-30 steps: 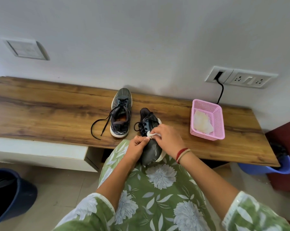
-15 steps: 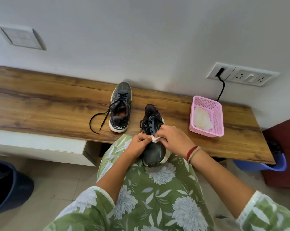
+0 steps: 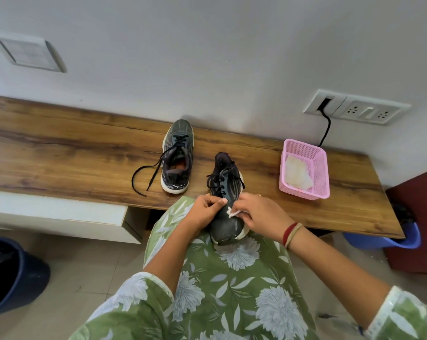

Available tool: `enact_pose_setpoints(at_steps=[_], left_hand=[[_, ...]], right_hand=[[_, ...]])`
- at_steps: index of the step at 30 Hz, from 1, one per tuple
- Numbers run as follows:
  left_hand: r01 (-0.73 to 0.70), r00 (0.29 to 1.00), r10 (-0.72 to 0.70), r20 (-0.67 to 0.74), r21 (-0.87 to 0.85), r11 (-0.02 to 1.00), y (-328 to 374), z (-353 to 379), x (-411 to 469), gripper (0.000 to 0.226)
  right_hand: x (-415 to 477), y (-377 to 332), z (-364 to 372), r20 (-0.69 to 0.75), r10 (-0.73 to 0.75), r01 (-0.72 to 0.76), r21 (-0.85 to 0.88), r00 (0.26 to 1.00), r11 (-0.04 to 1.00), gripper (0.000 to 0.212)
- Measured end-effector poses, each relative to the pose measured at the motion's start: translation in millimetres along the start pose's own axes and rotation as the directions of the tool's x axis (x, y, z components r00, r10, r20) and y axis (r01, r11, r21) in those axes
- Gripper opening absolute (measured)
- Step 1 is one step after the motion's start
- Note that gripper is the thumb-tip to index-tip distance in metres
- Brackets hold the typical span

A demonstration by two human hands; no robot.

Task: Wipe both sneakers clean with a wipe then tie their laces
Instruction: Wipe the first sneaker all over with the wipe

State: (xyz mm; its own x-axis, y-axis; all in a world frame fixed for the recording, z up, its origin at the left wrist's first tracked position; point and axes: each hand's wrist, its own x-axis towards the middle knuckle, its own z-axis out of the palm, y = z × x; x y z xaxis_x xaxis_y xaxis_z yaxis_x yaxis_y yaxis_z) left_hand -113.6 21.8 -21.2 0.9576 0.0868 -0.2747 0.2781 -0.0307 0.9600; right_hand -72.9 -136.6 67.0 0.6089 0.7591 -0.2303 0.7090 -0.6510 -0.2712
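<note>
Still on sneaker 1 of 2. Gripping the near sneaker (image 3: 226,228) with the left hand (image 3: 202,213), fingers and thumb curled round its upper. Pinching a small white wipe (image 3: 232,212) in the curled fingers of the right hand (image 3: 261,217), pressed onto the upper toward the toe. Keeping that shoe on the lap, toe toward the body, heel out over the front edge of the wooden counter (image 3: 60,155). Compared with 1 second ago: slid the wipe slightly toe-ward, away from the lacing; kept the same grip on both sides. Likely mid-clean, with pale marks on the toe cap not yet reached. Standing near the back edge at mid-counter, the second sneaker (image 3: 178,143), its laces (image 3: 155,175) loose and trailing left toward the front edge, apparently not yet tied. Near the right end, a pink basket (image 3: 303,193) holding spare wipes (image 3: 297,173).
</note>
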Motion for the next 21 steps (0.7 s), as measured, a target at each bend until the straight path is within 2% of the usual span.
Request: enact_pose_setpoints(at_steps=[3, 4, 5, 7, 8, 12, 14, 16, 18, 21], left_hand=[[-0.020, 1.000, 0.020, -0.012, -0.002, 1.000, -2, 2, 0, 0.031], [-0.028, 1.000, 0.028, -0.013, -0.003, 1.000, -2, 1, 1, 0.033], [-0.033, 0.999, 0.033, -0.014, 0.009, 0.999, -1, 1, 2, 0.033], [-0.043, 0.999, 0.043, 0.002, 0.064, 0.997, -2, -1, 4, 0.025], [-0.055, 0.998, 0.053, 0.022, 0.098, 0.994, -3, 0, 6, 0.022], [-0.126, 0.990, 0.113, 0.083, 0.180, 0.975, -13, 4, 12, 0.029], [-0.151, 0.986, 0.135, 0.099, 0.177, 0.973, -16, 5, 14, 0.038], [-0.157, 0.986, 0.146, 0.081, 0.150, 0.976, -17, 5, 16, 0.046], [-0.158, 0.986, 0.149, 0.075, 0.149, 0.976, -17, 3, 16, 0.041], [-0.141, 0.989, 0.133, 0.058, 0.177, 0.974, -15, 2, 15, 0.027]], right_hand=[[-5, 4, -14, 0.171, -0.019, -0.009, 0.162, 0.985, 0.987, 0.014], [-3, 5, -17, 0.183, -0.009, -0.029, 0.209, 0.983, 0.977, 0.014], [0, 6, -19, 0.133, 0.015, -0.044, 0.218, 0.991, 0.975, 0.015], [7, 8, -17, -0.032, 0.048, -0.044, 0.122, 0.998, 0.992, 0.017], [10, 8, -13, -0.051, 0.040, -0.036, 0.075, 0.998, 0.997, 0.019], [-2, 2, 8, 0.094, -0.062, 0.062, 0.001, 0.994, 0.998, 0.022], [-9, 1, 5, 0.143, -0.059, 0.048, 0.076, 0.988, 0.996, 0.020], [-9, 2, -4, 0.179, -0.014, -0.028, 0.230, 0.984, 0.973, 0.016], [-3, 5, -7, 0.075, 0.055, -0.071, 0.239, 0.996, 0.968, 0.016], [2, 6, -1, -0.073, 0.082, -0.079, 0.041, 0.994, 0.996, 0.020]])
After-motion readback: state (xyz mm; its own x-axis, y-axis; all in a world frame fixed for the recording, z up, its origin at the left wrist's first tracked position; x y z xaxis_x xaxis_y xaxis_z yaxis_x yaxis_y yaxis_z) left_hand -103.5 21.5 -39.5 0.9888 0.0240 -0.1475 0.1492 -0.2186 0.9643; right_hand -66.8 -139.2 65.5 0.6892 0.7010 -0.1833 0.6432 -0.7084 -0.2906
